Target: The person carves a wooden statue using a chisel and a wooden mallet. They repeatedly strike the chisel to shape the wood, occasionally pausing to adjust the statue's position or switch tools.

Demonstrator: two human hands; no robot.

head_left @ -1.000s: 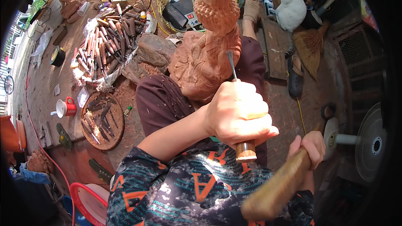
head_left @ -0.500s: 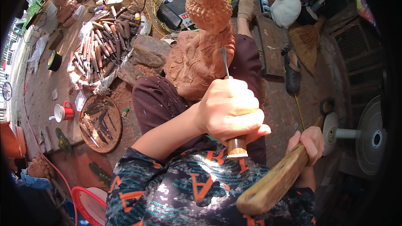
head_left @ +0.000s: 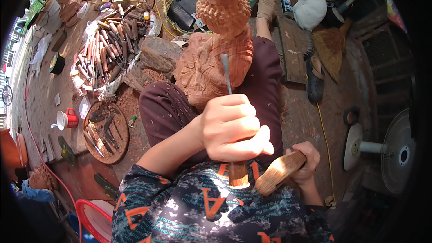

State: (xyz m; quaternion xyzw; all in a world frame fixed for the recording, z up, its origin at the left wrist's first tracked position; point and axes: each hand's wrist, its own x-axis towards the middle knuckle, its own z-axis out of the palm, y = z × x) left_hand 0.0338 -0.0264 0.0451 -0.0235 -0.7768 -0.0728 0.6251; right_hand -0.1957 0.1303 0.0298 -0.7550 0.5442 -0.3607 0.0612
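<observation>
The left hand [head_left: 234,128] is wrapped tight around the wooden handle of a carving chisel [head_left: 228,90], fingers closed in a full fist; the handle's butt sticks out below the fist and the thin metal shank rises from the top of it, its tip lying against the reddish wooden statue [head_left: 216,54]; the exact cutting edge is too small to make out, though it seems to rest on the carved folds at the figure's middle. The statue lies propped along the person's lap, on dark maroon trousers flecked with wood chips, its rounded, knobbly head pointing away from the person. The right hand [head_left: 306,162] is closed on the handle of a wooden mallet [head_left: 279,179], whose thick pale head points left and sits just beside the chisel's butt, apart from it. To the left on the red earth floor lies a spread of spare chisels [head_left: 105,49] with wooden handles; nearer, a round wooden tray [head_left: 120,146] holds more tools; a red mug [head_left: 67,119] stands just left of it. At the far right stands an electric fan [head_left: 396,153] on a round base; a dark sandal [head_left: 315,83] lies beside the right leg.
</observation>
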